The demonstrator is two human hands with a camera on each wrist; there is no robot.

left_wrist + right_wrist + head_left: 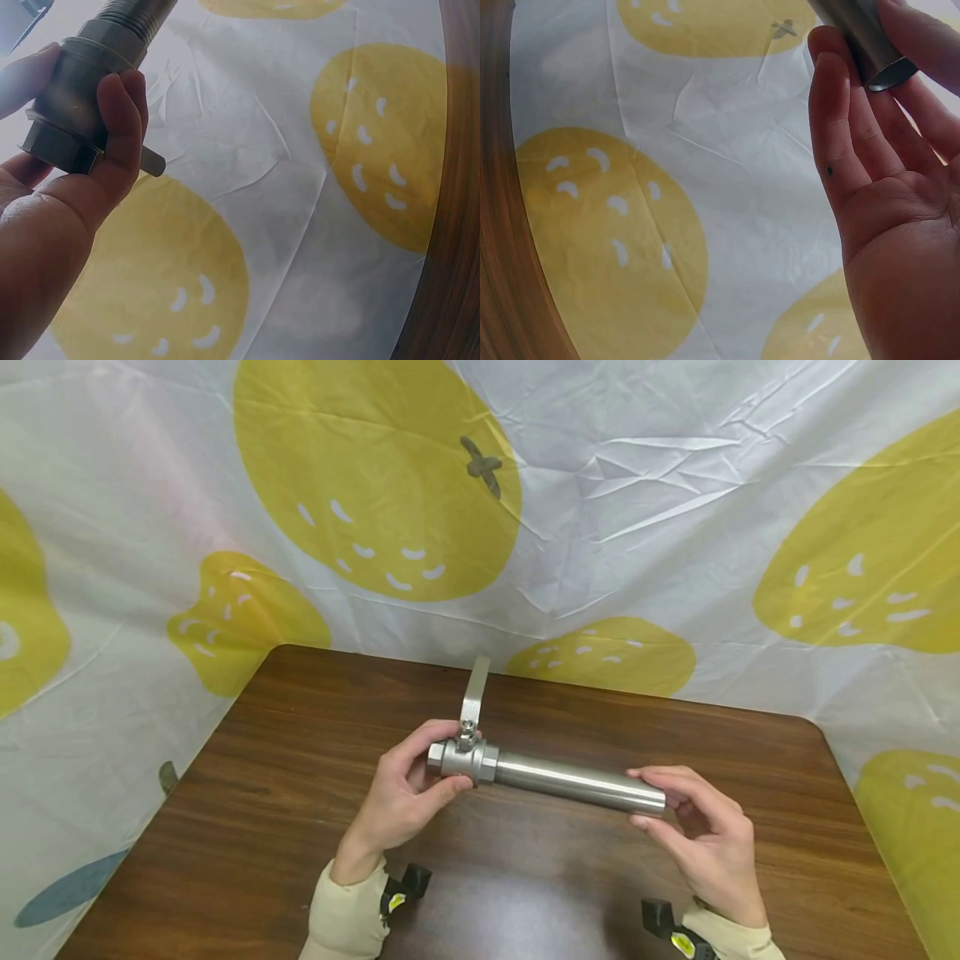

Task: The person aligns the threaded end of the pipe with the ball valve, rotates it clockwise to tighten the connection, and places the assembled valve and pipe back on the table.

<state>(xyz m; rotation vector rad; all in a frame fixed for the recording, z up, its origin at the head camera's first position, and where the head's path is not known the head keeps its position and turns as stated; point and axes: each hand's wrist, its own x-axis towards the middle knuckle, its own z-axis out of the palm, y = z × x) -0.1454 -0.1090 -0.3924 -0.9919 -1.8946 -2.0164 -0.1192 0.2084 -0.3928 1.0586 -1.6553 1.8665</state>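
A: From the left, here's the left hand (397,789), fingers curled round the steel ball valve (462,760), thumb against its near side!

B: And the lever handle (474,693) juts away from the person, toward the fruit-print fabric (637,510). Any danger?

A: A bump, I'd say: a knock on that lever could swing it or twist the valve loose from those fingers.

B: Moving right, the stainless pipe (577,783) meets the valve's hex end, threads (126,16) showing there in the left wrist view.

A: There's the doubtful spot! Crooked threads could bind under a turn; barely caught, the pipe might sag or drop onto the worktop (262,827) below.

B: At far right, the right hand (708,827) pinches the pipe's end between thumb and fingers. Smooth metal, so a light grip could slip.

A: And what's hidden? How deep the threads run inside the valve, for one.

B: The left wrist view cuts the pipe off at the top. A short stub (153,162) pokes past the fingers there; I can't tell which part that is.

A: The right wrist view catches only the pipe's end, its inside hard to make out.
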